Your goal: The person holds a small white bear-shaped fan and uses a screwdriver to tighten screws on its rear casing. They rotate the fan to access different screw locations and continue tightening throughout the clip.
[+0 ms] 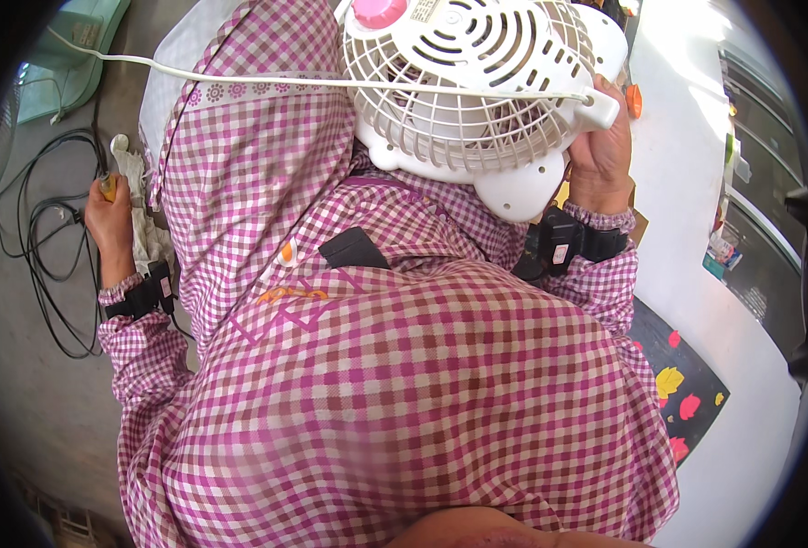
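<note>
Grey floor (34, 393) here on the left, and there's a black cable (77, 216) looped loosely across it! Just beside the loops, a crumpled whitish cloth (153, 242), and up in the corner a pale green tub (84, 68). Over to the checked lap (267, 183), where the white fan (486, 41) seems to be resting. And on the right, a long white surface (742, 365), with a dark leaf-patterned sheet (696, 370) at its near edge; on it or beside it, hard to call!
</note>
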